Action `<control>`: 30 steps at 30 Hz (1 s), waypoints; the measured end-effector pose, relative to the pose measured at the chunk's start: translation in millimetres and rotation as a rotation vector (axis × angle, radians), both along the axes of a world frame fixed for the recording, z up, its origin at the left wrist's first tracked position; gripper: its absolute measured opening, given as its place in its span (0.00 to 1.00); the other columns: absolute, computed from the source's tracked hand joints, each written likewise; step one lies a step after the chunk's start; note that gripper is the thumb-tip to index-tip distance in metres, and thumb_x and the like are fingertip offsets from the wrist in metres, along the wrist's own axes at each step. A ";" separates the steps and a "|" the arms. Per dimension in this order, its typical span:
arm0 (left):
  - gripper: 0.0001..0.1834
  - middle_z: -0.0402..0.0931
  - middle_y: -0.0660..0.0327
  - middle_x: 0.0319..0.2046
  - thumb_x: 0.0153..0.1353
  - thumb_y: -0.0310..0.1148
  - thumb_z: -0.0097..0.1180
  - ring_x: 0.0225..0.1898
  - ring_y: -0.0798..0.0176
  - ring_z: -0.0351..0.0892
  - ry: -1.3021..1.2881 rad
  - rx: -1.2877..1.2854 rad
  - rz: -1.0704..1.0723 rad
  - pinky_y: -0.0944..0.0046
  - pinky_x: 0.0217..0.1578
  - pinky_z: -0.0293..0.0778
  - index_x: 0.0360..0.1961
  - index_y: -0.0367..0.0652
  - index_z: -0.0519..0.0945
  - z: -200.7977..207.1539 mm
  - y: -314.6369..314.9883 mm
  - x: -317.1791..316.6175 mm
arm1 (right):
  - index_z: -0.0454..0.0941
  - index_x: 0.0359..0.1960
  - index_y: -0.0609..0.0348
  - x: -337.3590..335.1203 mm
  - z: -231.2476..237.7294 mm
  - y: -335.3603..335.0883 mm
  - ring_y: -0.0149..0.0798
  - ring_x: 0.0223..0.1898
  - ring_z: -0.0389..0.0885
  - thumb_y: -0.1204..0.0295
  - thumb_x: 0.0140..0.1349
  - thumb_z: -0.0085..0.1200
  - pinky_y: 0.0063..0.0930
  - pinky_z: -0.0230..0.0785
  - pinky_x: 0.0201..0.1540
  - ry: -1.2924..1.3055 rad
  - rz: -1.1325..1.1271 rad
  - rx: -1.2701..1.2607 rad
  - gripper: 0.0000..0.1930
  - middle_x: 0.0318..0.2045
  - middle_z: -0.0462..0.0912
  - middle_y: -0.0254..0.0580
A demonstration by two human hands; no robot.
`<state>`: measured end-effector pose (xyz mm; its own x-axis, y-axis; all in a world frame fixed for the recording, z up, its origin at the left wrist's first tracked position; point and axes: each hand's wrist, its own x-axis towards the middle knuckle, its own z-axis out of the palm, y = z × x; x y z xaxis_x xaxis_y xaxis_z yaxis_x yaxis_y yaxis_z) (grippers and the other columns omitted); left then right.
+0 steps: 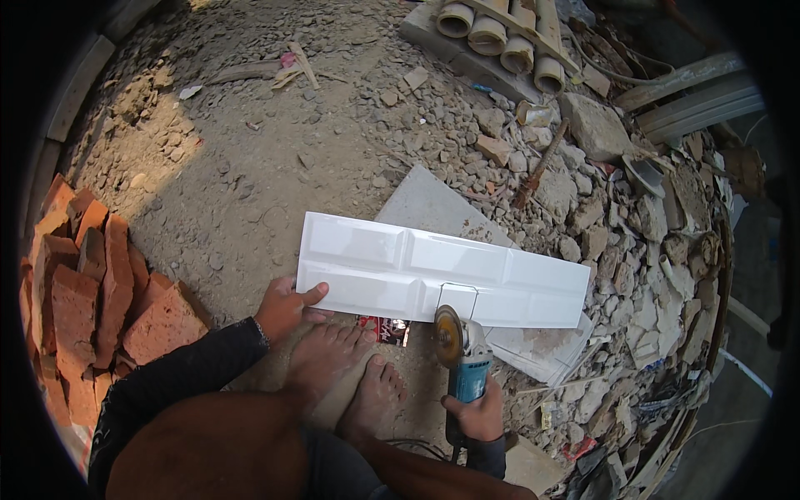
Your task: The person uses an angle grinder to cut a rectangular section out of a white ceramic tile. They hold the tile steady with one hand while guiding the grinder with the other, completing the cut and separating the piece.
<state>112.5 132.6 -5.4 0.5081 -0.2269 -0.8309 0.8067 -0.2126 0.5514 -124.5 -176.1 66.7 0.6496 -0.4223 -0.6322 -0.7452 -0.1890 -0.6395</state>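
A long white tile with raised brick-shaped panels lies across a grey slab on the ground. My left hand grips its lower left corner, thumb on top and fingers beneath. My right hand is wrapped round the body of a teal and black angle grinder. The grinder's worn brown disc stands at the tile's near edge; I cannot tell whether it touches or spins. Right there, a thin dark rectangular outline shows on the tile.
Under the tile are a grey slab and my bare feet close by. Red bricks are piled at left. Broken rubble covers the right side. Several pipes lie at the back. A dark cord runs near my feet.
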 end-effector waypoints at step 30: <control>0.50 0.68 0.38 0.77 0.75 0.52 0.68 0.69 0.53 0.82 0.206 -0.610 -0.991 0.62 0.64 0.80 0.77 0.21 0.60 24.5 -104.1 -90.4 | 0.81 0.46 0.65 30.8 -9.9 19.8 0.33 0.34 0.85 0.74 0.50 0.74 0.33 0.80 0.41 -0.101 -0.206 0.029 0.21 0.34 0.87 0.39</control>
